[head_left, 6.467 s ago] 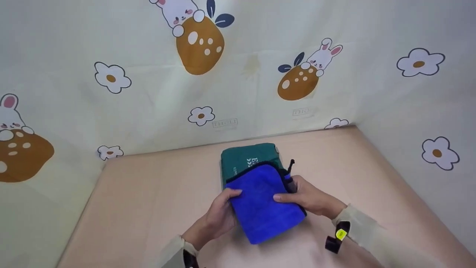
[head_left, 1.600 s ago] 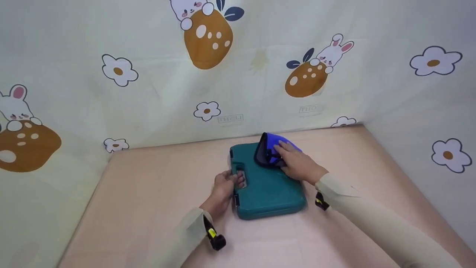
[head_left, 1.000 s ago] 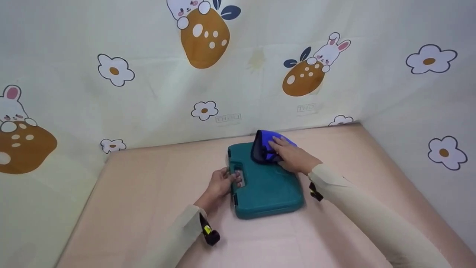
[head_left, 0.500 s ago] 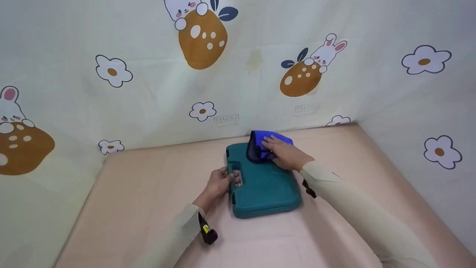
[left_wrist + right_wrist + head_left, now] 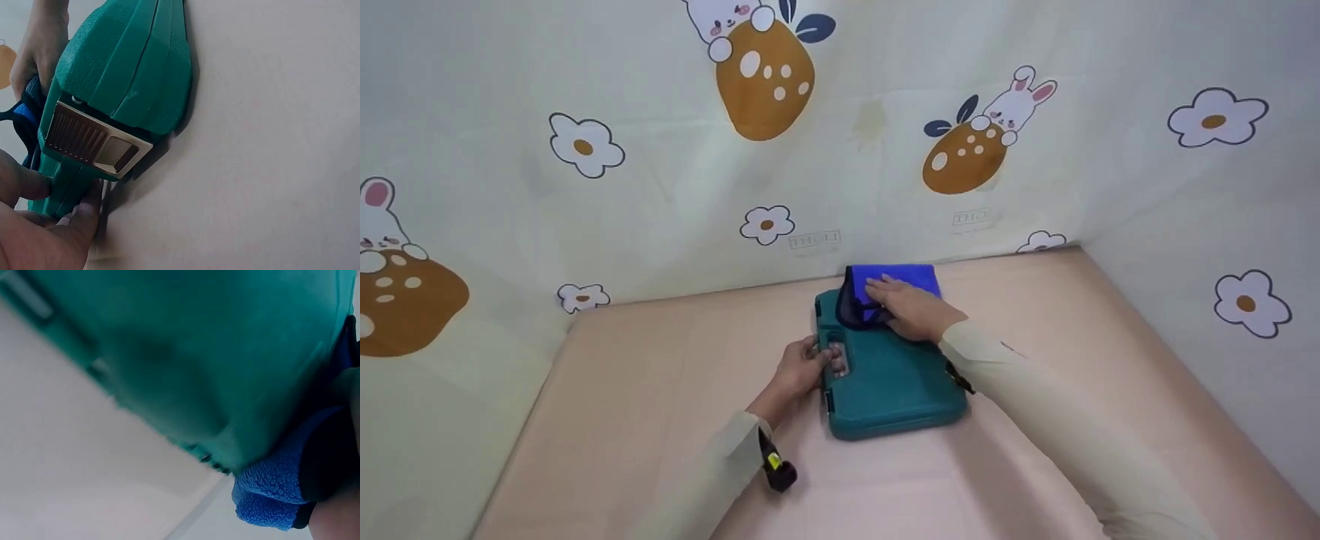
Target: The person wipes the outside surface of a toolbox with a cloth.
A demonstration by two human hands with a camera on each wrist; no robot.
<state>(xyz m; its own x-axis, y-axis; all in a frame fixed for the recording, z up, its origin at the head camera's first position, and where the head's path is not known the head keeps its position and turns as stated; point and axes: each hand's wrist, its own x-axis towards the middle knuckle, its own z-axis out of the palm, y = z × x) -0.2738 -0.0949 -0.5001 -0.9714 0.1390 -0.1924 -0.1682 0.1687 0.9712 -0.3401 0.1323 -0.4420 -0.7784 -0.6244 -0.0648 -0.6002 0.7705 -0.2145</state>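
A green plastic carrying case (image 5: pixel 900 382) lies on the table, its plain face up and its handle toward the left. My left hand (image 5: pixel 801 365) grips that handle, the thumb on top and fingertips showing through the opening. A folded blue towel (image 5: pixel 911 276) with black edging lies over the case's far end. My right hand (image 5: pixel 911 306) presses flat on the towel with its fingers stretched out toward the left. In the left wrist view a metallic latch (image 5: pixel 95 140) sits on the case's side beside the handle. The right wrist view shows the towel's fuzzy blue folds (image 5: pixel 270 489) against the case.
The table has a pale pink cover (image 5: pixel 660 412). Light cloth walls (image 5: pixel 660 202) printed with rabbits and flowers enclose it at the back and on both sides, and the case's far end lies close to the back wall.
Earlier both hands held the towel spread before the case's lettered face; now the plain face shows. Over the last second the right hand slid the towel leftward across the far end; the left stayed.
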